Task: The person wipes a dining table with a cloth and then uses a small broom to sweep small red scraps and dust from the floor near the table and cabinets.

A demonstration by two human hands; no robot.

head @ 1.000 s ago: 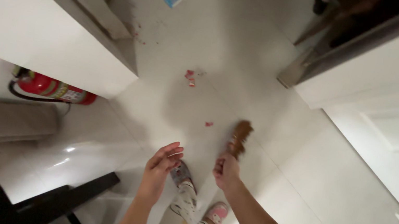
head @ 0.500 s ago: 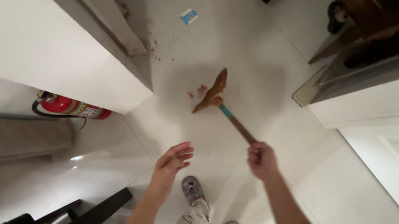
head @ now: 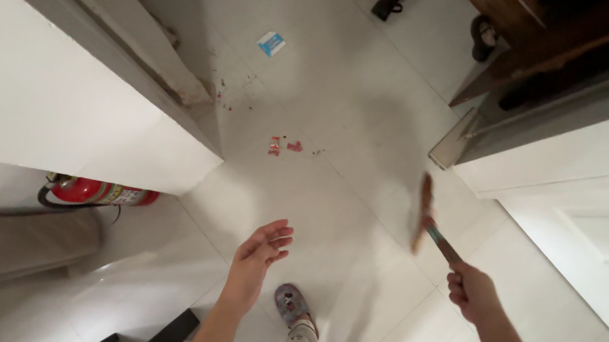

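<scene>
I see the small broom [head: 424, 213] out to the right of the body, its brown bristle head edge-on and hanging just over the white tiled floor [head: 376, 125], not clearly touching it. The right hand [head: 470, 288] is closed tight around the far end of its thin handle, which carries a teal band near the bristles; gripping so far back gives the head its longest reach across the tiles. The head sits well apart from the red scraps [head: 284, 144], which lie in a loose cluster near the middle of the passage, with finer red specks scattered toward the foot of the door frame [head: 173, 83] on the left.

My left hand [head: 259, 257] holds nothing. Its fingers are spread and slightly curled, palm turned inward, raised in front of the body as a counterweight to the outstretched right arm, as I judge it.

Below the hands, two feet in patterned slippers [head: 292, 306] stand on the tiles, set behind the litter so it stays within the broom's sweep. Farther up the floor lies a small blue-and-white paper [head: 270, 43]. A red fire extinguisher [head: 96, 191] lies on its side against the left wall, and dark shoes [head: 391, 1] sit near a brown wooden cabinet [head: 551, 31] at the top.
</scene>
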